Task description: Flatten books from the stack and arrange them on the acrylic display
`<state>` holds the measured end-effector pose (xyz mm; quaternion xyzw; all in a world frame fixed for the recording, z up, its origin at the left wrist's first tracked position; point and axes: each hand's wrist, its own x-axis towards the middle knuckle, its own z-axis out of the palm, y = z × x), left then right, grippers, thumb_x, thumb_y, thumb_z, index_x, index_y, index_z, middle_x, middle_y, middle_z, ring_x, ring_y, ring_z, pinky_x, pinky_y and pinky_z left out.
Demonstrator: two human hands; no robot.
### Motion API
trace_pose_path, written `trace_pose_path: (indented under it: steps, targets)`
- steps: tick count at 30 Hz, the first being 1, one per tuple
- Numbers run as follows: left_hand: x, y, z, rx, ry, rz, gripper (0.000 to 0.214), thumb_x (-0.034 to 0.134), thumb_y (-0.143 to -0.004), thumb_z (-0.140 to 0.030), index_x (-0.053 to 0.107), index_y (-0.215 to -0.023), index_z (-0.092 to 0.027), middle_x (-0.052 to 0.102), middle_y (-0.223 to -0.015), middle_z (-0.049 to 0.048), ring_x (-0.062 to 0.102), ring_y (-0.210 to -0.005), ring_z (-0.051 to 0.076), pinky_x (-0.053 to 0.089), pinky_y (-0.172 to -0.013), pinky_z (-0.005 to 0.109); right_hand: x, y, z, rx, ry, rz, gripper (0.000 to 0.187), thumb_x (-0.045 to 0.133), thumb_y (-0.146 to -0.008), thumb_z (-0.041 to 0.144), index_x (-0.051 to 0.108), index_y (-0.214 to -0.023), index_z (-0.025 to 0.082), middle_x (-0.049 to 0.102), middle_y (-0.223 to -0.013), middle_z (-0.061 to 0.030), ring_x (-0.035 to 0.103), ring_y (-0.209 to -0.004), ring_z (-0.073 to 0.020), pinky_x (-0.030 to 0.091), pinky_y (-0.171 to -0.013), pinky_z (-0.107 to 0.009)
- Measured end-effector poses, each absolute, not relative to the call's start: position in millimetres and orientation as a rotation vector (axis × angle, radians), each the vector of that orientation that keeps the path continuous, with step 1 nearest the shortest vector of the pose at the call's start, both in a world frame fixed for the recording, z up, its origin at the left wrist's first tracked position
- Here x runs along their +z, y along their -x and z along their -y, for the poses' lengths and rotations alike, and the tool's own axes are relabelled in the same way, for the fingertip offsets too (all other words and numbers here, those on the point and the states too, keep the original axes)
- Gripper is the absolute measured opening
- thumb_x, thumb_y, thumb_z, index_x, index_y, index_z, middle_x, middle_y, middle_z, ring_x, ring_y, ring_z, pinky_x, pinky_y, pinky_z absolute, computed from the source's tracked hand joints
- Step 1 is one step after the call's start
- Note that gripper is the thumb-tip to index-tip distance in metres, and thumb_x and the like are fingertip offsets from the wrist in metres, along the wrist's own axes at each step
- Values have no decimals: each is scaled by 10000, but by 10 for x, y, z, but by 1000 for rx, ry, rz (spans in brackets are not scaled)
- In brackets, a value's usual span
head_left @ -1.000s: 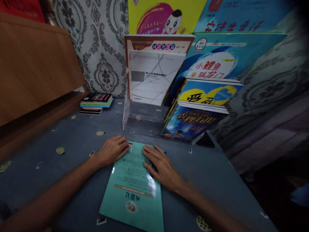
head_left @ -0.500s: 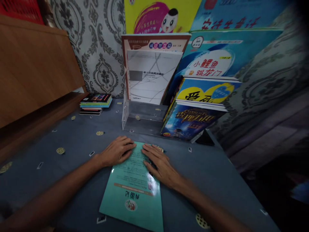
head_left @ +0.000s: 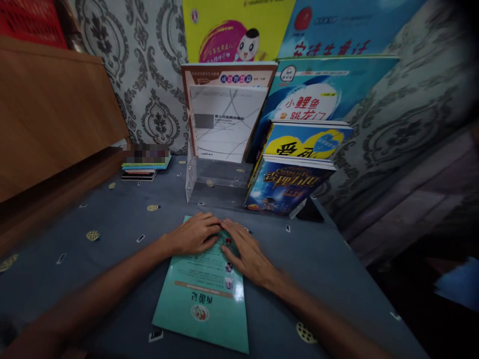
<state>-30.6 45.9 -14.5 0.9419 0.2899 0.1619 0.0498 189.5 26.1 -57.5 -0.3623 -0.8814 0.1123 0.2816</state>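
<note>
A teal book (head_left: 200, 294) lies closed and flat on the patterned grey-blue cloth (head_left: 112, 259), its printing upside down to me. My left hand (head_left: 195, 233) rests palm down across the far end of the book, fingers stretched out. Against the book's far right side lies my right hand (head_left: 250, 253), flat with its thumb apart from the fingers. The fingertips of both hands meet, or nearly so, near the far right corner. Neither hand grips anything. Parts of the cover's text are hidden under the hands.
Beyond the book stands a clear acrylic rack (head_left: 213, 194) with several upright books, among them a white booklet (head_left: 224, 129) and a dark blue book (head_left: 286, 187). A small book stack (head_left: 144, 169) sits at the back left, near a wooden cabinet (head_left: 56, 109).
My left hand has slid right over the book's far end, towards my right hand. The view has shifted slightly; the book stays flat.
</note>
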Motion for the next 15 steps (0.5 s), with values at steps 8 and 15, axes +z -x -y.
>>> trace_pose_path:
  steps: [8, 15]
  targets:
    - [-242, 337, -458, 538, -2863, -956, 349, 408, -1014, -288, 585, -1295, -183, 642, -1266, 96, 575, -1119, 236, 467, -969, 423, -524, -1910, -267, 247, 1107, 2242, 382, 445, -962, 262, 597, -1298, 166, 666, -1292, -161, 593, -1261, -303, 443, -1104, -558]
    - [-246, 342, -453, 541, -2842, -964, 354, 397, -1020, -290, 592, -1303, -201, 644, -1260, 101, 578, -1113, 233, 474, -957, 431, -452, -1934, -236, 251, 1207, 2198, 332, 455, -954, 244, 644, -1225, 215, 672, -1294, -126, 631, -1212, -295, 527, -1023, -491]
